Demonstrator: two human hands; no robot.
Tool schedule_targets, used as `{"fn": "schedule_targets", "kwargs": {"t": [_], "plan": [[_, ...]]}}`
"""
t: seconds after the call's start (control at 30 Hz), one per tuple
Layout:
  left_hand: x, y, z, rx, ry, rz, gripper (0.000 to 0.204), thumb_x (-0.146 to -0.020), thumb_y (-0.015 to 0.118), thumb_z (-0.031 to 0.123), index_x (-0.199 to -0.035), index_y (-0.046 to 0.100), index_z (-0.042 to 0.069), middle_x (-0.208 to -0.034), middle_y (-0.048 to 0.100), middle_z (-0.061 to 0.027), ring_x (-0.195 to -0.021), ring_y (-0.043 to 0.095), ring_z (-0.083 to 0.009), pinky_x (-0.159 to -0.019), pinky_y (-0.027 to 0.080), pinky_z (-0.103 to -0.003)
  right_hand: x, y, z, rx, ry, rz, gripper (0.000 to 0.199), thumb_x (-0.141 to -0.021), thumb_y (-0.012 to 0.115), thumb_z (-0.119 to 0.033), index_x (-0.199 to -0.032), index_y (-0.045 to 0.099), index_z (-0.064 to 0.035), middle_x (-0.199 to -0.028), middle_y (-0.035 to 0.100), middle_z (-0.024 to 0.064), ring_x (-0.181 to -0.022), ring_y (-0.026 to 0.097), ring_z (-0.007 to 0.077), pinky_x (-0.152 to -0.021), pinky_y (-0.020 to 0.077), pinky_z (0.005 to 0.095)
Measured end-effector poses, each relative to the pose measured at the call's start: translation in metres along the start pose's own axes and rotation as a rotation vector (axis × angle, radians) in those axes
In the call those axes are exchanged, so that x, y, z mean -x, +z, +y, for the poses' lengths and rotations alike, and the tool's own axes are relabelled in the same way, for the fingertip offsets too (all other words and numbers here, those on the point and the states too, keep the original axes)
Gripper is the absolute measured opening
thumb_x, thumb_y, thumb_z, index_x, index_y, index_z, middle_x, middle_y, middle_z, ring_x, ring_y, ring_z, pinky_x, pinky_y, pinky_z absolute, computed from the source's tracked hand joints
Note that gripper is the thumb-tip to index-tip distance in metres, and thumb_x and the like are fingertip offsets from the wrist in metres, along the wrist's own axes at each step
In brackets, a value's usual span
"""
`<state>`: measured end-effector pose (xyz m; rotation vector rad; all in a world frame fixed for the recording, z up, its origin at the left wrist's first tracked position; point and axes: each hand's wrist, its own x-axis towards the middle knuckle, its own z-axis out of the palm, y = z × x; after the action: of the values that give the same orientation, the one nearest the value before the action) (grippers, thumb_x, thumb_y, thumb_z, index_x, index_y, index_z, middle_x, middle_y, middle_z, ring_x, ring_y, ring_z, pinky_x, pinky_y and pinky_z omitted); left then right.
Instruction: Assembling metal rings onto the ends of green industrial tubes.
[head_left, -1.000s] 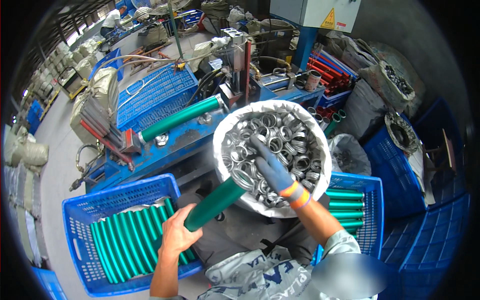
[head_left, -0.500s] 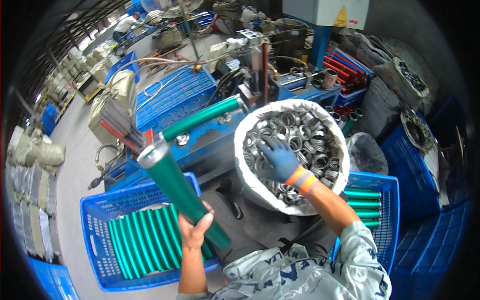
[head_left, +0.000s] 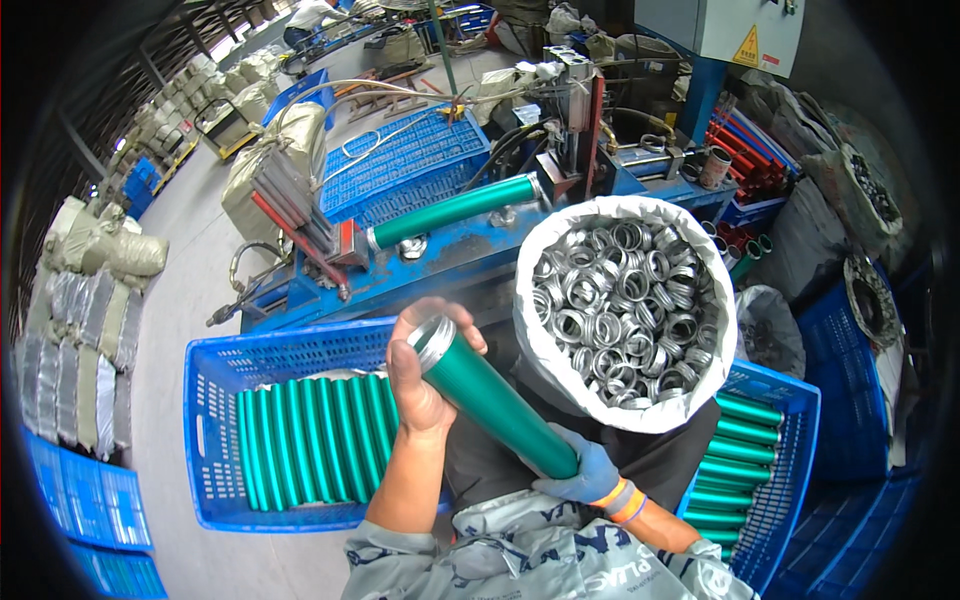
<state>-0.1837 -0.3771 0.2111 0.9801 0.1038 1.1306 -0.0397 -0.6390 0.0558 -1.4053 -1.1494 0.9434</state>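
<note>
A green metal tube (head_left: pixel 500 403) slants across in front of my body, with a silver threaded ring (head_left: pixel 433 340) at its upper end. Bare and slightly blurred, my left hand (head_left: pixel 418 385) curls round that upper end, thumb on the near side and fingers behind. The lower end sits in my right hand (head_left: pixel 585 470), which wears a blue-grey glove with an orange cuff. Just beyond the right hand stands a white sack (head_left: pixel 540 365) full of loose silver rings (head_left: pixel 630 310). Another green tube (head_left: pixel 455 212) lies clamped lengthwise in the blue machine (head_left: pixel 400 275) ahead.
A blue crate (head_left: pixel 200 430) with a row of green tubes (head_left: pixel 310 440) is at left. On the right, another blue crate (head_left: pixel 800 440) holds more green tubes (head_left: pixel 735 470). A grey control box (head_left: pixel 720 35) stands at the back right; stacked bundles (head_left: pixel 80 370) lie far left.
My right hand has left the sack of rings and now grips the tube's lower end. My left hand has shifted up to the ringed end. The view has swung slightly left.
</note>
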Motion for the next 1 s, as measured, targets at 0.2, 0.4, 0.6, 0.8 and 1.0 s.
{"fn": "schedule_targets", "kwargs": {"t": [0.2,0.4,0.6,0.8,1.0], "plan": [[-0.002,-0.017,0.002,-0.002,-0.113,-0.056,0.047,-0.104,0.072,0.033,-0.138,0.067,0.001,-0.113,0.072,-0.0186,-0.098,0.076,-0.0318,-0.091,0.064,-0.048,0.010,-0.010,-0.011,0.037,-0.015,-0.043,0.080,-0.088,0.097,-0.019,-0.158,0.063,0.0018,-0.123,0.085,0.0141,-0.108,0.078,0.0135,-0.098,0.0629,0.0322],[0.007,-0.022,0.003,0.070,-0.116,-0.052,0.051,-0.103,0.074,0.037,-0.137,0.067,0.000,-0.114,0.071,-0.0179,-0.099,0.076,-0.0325,-0.094,0.064,-0.049,0.012,-0.003,-0.005,-0.059,0.003,-0.107,0.073,-0.089,0.095,-0.015,-0.155,0.066,0.0011,-0.119,0.084,0.0110,-0.102,0.075,0.0104,-0.093,0.0623,0.0310],[0.011,-0.019,-0.007,0.077,-0.126,-0.046,0.058,-0.102,0.076,0.047,-0.139,0.067,0.003,-0.115,0.071,-0.0169,-0.104,0.074,-0.0327,-0.099,0.061,-0.049,0.011,0.004,0.002,-0.042,-0.006,-0.095,0.073,-0.089,0.095,-0.014,-0.155,0.067,0.0014,-0.119,0.085,0.0101,-0.103,0.075,0.0102,-0.093,0.0619,0.0314],[0.092,-0.016,-0.055,-0.298,-0.223,-0.004,0.069,-0.101,0.083,0.056,-0.144,0.062,0.006,-0.105,0.073,-0.0129,-0.114,0.073,-0.0340,-0.107,0.058,-0.051,-0.039,-0.036,-0.056,0.143,-0.145,-0.071,0.078,-0.094,0.094,-0.031,-0.162,0.065,-0.0052,-0.124,0.084,0.0139,-0.105,0.081,0.0213,-0.095,0.0630,0.0348],[0.138,-0.067,-0.055,-0.042,-0.310,0.455,0.052,-0.116,0.067,0.051,-0.142,0.061,0.006,-0.127,0.074,-0.0210,-0.118,0.072,-0.0336,-0.107,0.058,-0.050,-0.147,-0.116,-0.053,0.813,-0.273,0.200,0.053,-0.101,0.083,-0.043,-0.146,0.078,-0.0160,-0.117,0.082,0.0193,-0.101,0.081,0.0402,-0.087,0.0649,0.0508]]}}
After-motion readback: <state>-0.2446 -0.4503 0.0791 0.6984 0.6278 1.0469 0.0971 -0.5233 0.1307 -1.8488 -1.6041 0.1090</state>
